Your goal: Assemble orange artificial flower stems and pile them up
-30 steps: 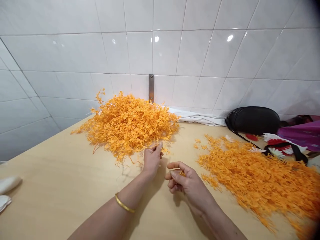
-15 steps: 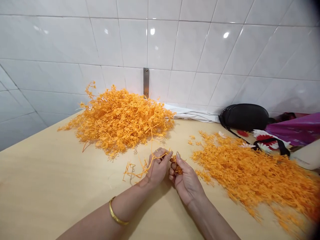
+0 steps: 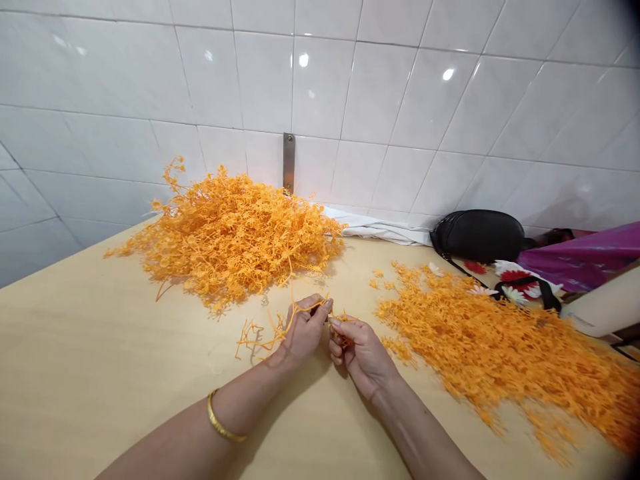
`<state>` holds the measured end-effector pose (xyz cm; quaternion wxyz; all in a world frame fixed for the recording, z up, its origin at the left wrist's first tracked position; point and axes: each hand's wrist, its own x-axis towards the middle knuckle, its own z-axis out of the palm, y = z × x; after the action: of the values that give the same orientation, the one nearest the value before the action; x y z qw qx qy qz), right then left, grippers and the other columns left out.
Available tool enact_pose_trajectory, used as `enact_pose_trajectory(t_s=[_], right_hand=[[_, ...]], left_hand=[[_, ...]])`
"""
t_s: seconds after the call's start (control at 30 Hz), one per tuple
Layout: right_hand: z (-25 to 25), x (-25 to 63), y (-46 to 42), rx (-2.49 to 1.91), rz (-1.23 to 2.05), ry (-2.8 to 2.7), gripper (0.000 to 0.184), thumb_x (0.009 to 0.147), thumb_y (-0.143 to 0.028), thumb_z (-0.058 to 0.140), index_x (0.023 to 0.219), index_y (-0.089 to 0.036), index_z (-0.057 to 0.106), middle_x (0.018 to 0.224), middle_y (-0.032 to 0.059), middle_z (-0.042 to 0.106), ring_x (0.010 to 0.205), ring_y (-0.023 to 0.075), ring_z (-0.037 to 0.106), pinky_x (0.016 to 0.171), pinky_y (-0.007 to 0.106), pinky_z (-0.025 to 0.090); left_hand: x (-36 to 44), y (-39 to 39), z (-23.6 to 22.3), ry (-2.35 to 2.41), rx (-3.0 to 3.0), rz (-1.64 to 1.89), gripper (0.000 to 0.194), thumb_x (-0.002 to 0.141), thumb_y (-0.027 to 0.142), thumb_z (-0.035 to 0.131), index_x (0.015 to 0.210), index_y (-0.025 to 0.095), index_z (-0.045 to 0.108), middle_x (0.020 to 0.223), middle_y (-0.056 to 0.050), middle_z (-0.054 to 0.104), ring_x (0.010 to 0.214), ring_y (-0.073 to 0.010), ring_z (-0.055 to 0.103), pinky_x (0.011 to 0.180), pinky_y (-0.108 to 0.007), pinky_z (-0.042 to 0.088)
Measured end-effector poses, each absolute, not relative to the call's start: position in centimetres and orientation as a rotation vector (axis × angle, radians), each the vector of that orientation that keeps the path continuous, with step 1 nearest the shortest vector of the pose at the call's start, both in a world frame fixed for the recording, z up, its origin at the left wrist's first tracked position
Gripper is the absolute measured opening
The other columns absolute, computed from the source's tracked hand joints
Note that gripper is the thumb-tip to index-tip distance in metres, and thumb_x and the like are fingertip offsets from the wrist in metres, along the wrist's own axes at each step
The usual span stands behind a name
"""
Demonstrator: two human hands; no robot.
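My left hand [image 3: 305,328], with a gold bangle [image 3: 220,419] on the wrist, is closed on a thin orange branched plastic stem [image 3: 274,341]. The stem's bare twigs stick out to the left over the wrist. Close beside it, my right hand [image 3: 361,350] is closed around several small orange plastic sprigs [image 3: 345,341], thumb against the curled fingers. Both sets of fingertips nearly meet. A big heap of orange artificial flower stems [image 3: 240,233] lies beyond the left hand. To the right spreads a pile of loose orange sprigs [image 3: 490,340].
The pale wooden table [image 3: 125,353] runs back to a white tiled wall [image 3: 320,87]. A black bag [image 3: 477,235], red and white artificial flowers [image 3: 515,288], a purple cloth or bag [image 3: 585,257] and a pale roll-like object [image 3: 605,303] stand at the back right.
The right thumb, raised before, now lies down against the fingers near the left fingertips. The view has shifted slightly; the left hand keeps its hold on the stem.
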<state>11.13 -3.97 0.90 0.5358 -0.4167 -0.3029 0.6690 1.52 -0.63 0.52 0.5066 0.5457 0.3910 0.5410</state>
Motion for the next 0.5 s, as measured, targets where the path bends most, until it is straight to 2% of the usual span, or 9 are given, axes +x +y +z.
enact_pose_trajectory(t_s=[0.27,0.5], right_hand=[[1.9,11.6,-3.7,-1.124,1.569,-0.918,0.023,0.052,-0.026,0.061,0.049,-0.017,0.04,0.036,-0.0096,0.03,0.031,0.0029,0.024,0.035,0.019,0.012],[2.8,12.0,-4.0,-1.304,1.373,-1.144,0.025,0.055,-0.028,0.059,0.047,-0.018,0.038,0.036,-0.0089,0.03,0.034,0.0036,0.023,0.037,0.02,0.013]], left_hand=[[1.6,-0.5,0.8,1.015,1.323,1.293,0.032,0.067,0.036,0.055,0.044,0.016,0.043,0.044,0.004,0.035,0.045,-0.0077,0.031,0.046,-0.022,0.025],[1.9,-0.2,0.2,1.072,1.282,1.293,0.033,0.066,0.037,0.056,0.044,0.016,0.044,0.043,0.004,0.035,0.044,-0.0074,0.031,0.045,-0.022,0.023]])
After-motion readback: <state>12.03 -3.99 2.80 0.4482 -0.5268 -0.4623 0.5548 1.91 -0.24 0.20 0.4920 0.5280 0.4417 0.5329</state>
